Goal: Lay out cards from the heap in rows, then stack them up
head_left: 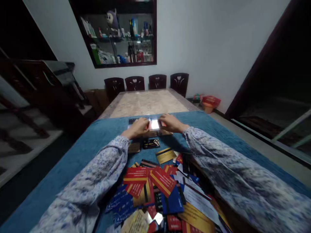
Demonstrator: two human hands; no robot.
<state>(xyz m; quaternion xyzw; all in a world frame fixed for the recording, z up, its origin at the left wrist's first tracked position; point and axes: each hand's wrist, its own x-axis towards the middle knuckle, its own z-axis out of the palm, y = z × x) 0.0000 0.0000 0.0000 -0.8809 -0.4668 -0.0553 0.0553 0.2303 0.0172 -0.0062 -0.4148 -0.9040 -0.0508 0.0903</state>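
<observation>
1. Your two hands meet on a shiny card (155, 124) at the far middle of the blue cloth (73, 161), where it catches the light and glares white.
2. Your left hand (136, 128) pinches the card's left edge, fingers curled close about it; the grip is narrow.
3. Your right hand (173, 123) holds the card's right edge in like manner, fingers closed on it. How the fingertips sit under the card cannot be told through the glare.
4. Just behind the hands a dark card (133, 121) lies flat on the cloth.
5. Just on your side of the hands lie a black card (151, 143) with pale print, a brown card (134, 147) to its left, and a gold card (166, 155) with a dark stripe nearer you.
6. Closer to you, between your patterned sleeves, a loose heap of cards (160, 194) overlaps in red, blue, gold and white.
7. The cloth covers the near end of a long table; the bare stone tabletop (145, 103) runs beyond it.
8. Four dark chairs (145, 83) stand at the far end against the wall.
9. Above them a recessed wall shelf (119, 32) holds bottles and a plush toy (112, 20).
</observation>
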